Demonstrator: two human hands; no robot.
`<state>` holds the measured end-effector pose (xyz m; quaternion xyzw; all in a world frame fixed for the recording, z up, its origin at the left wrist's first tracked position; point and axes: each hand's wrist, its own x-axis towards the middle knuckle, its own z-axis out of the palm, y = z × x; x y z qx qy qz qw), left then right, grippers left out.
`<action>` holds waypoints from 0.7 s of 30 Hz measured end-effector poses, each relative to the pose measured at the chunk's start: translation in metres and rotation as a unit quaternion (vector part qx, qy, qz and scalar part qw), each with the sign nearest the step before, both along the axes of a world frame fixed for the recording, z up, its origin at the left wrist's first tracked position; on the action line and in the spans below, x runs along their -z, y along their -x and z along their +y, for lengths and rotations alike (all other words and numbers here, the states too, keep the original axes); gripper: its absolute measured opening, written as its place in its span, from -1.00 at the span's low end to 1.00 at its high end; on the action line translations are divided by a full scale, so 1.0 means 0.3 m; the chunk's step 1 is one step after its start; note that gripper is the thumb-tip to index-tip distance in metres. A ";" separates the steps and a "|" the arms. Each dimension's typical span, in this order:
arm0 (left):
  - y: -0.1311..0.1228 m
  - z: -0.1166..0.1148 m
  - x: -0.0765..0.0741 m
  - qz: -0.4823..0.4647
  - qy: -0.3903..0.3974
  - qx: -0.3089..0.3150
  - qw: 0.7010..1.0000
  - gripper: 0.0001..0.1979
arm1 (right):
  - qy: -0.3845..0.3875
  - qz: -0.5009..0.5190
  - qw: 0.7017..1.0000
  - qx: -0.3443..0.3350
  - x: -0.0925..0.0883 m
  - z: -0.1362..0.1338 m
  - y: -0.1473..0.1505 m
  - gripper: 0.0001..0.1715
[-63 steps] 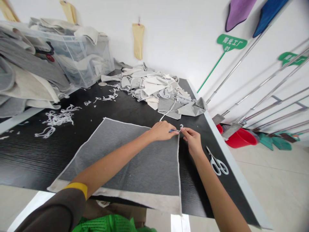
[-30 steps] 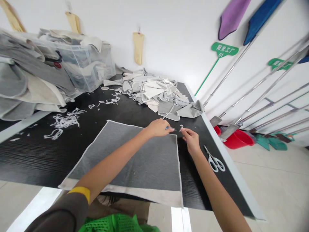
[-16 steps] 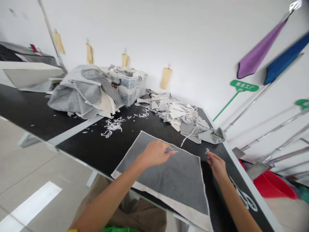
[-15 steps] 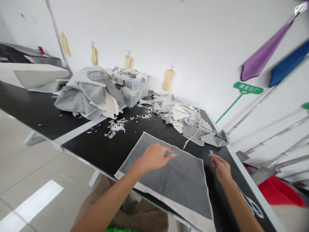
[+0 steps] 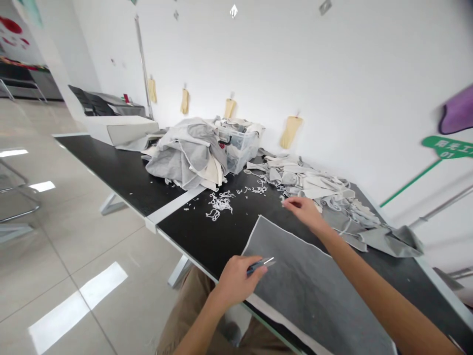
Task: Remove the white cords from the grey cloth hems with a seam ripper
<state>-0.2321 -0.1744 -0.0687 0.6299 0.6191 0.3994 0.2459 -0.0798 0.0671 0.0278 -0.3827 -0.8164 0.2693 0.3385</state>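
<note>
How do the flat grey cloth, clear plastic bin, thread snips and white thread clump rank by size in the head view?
1. Flat grey cloth
2. Clear plastic bin, partly covered
Unranked, both smaller: white thread clump and thread snips; the snips are nearer and partly hidden by fingers.

Four pale yellow gloves (image 5: 291, 132) hang in a row on the white wall (image 5: 332, 74). At right, a green sign (image 5: 449, 147) marked "01" is mounted on a thin green rod (image 5: 411, 183); a purple cloth (image 5: 458, 112), partly out of frame, hangs above it. A white box (image 5: 123, 130) rests toward the far left end of the desk (image 5: 105, 160).
</note>
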 end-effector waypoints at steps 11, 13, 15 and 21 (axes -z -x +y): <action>0.031 -0.012 -0.026 -0.023 -0.018 0.037 0.999 -0.69 | -0.080 -0.126 0.976 -0.156 0.231 0.026 0.640 -0.83; 0.033 -0.014 -0.028 -0.016 -0.022 0.039 0.999 -0.68 | -0.078 -0.133 0.972 -0.178 0.244 0.021 0.673 -0.76; 0.035 -0.015 -0.031 -0.010 -0.026 0.041 0.999 -0.67 | -0.075 -0.137 0.969 -0.194 0.245 0.021 0.682 -0.64; 0.024 -0.008 -0.041 0.006 -0.008 0.045 0.999 -0.69 | -0.083 -0.121 0.969 -0.199 0.212 0.039 0.654 -0.61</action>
